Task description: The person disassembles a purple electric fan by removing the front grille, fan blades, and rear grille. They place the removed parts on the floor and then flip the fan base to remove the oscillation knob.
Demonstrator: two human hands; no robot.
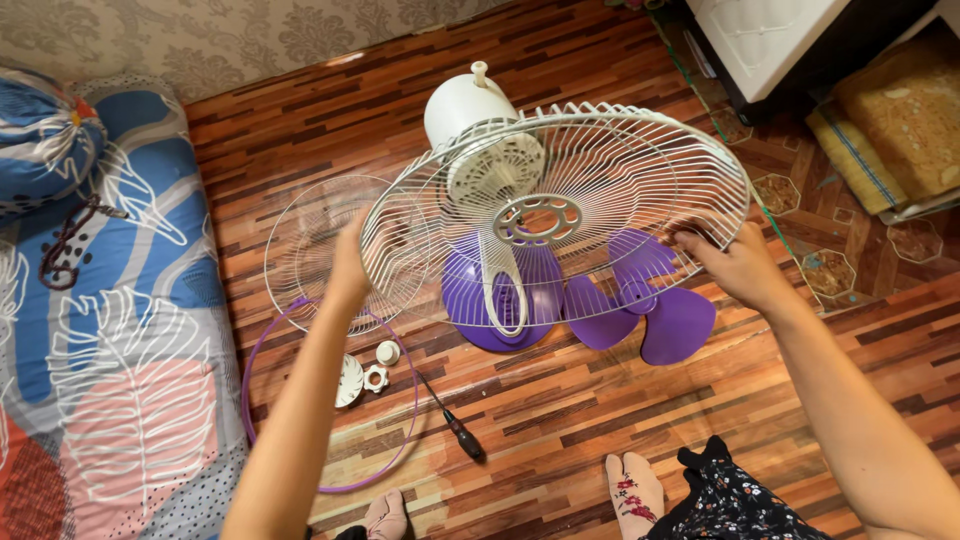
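I hold a white wire fan guard point(600, 160) up over the floor with both hands. My left hand point(350, 265) grips its left rim and my right hand point(735, 262) grips its right rim. Behind the guard stands the white fan motor housing point(462, 105). Under the guard lies a purple fan blade point(640, 310) and the fan's purple base part point(500, 300). A second white wire guard point(305, 250) lies flat on the floor at the left, partly hidden by my left arm.
A thin purple ring point(330, 400) lies on the wooden floor, with small white nuts and a cap point(372, 372) inside it and a black-handled screwdriver point(455, 425) beside it. A patterned mattress point(110, 330) runs along the left. A white cabinet point(765, 40) and a mat point(900, 110) are at the top right.
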